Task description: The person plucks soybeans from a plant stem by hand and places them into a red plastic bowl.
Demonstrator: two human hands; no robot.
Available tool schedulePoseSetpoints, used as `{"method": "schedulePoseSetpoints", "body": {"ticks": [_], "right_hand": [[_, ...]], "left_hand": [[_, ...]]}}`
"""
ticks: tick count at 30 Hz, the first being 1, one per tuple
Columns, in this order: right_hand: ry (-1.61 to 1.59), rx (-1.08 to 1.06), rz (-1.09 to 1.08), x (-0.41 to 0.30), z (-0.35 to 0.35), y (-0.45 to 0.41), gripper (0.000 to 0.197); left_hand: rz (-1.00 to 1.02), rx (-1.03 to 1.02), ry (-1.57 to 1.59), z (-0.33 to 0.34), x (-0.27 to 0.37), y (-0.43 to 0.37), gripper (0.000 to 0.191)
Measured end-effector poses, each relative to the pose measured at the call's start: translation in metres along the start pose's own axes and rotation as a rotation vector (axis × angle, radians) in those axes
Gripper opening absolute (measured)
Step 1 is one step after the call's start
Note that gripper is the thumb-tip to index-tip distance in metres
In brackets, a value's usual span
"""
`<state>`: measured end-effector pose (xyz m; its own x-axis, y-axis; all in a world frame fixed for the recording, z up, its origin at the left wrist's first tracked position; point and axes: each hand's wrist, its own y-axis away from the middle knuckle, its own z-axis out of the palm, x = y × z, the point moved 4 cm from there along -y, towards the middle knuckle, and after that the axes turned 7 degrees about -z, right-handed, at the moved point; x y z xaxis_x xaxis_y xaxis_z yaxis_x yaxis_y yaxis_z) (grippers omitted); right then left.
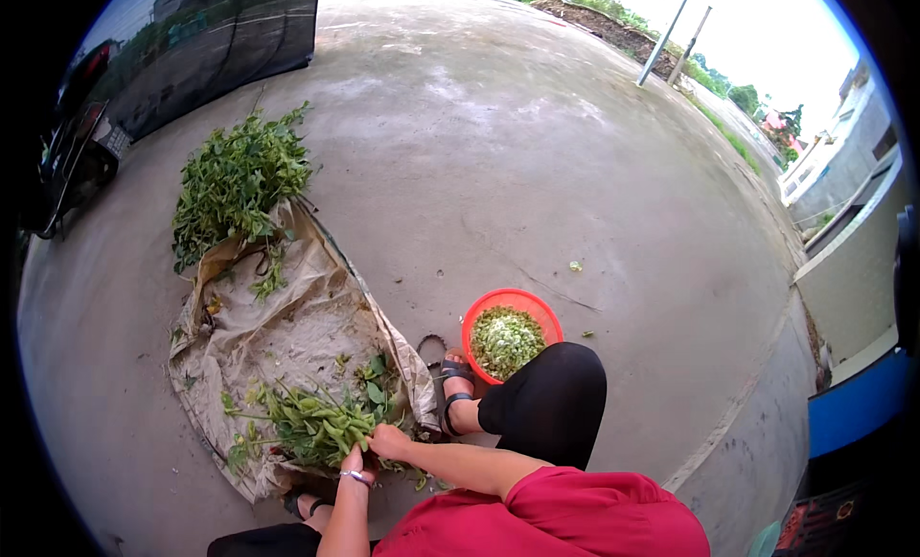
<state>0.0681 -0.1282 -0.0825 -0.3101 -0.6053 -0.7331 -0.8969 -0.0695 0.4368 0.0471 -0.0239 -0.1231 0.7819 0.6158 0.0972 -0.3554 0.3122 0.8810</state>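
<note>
A leafy bunch of bean plants (pixel 323 419), thick with plump green pods, lies toward me over the near end of a beige woven sheet (pixel 309 334). My left hand (pixel 357 462), with a bracelet at the wrist, grips the bunch from below at its near side. Close beside it, my right hand (pixel 389 440) is closed at the pods; its fingertips are partly hidden, so the exact pod or stem in them does not show. An orange-red plastic basin (pixel 554 320) by my right foot holds a heap of picked green pods (pixel 507 340).
A larger pile of bean plants (pixel 241 183) sits at the sheet's far end. A dark ring (pixel 432 350) lies by my sandal (pixel 458 370). Stray bits dot the concrete (pixel 460 161). A motorbike (pixel 83 147) and dark netting (pixel 223 46) stand at the left.
</note>
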Motion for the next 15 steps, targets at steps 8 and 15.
{"method": "schedulePoseSetpoints", "body": {"ticks": [8,15], "right_hand": [[-0.598,-0.469,0.288,-0.010,-0.013,0.023,0.018],[-0.890,-0.626,0.384,-0.001,-0.003,0.024,0.006]], "left_hand": [[0.024,0.228,-0.167,-0.006,0.000,0.002,0.007],[0.007,0.223,-0.247,-0.011,0.001,0.004,0.009]]}}
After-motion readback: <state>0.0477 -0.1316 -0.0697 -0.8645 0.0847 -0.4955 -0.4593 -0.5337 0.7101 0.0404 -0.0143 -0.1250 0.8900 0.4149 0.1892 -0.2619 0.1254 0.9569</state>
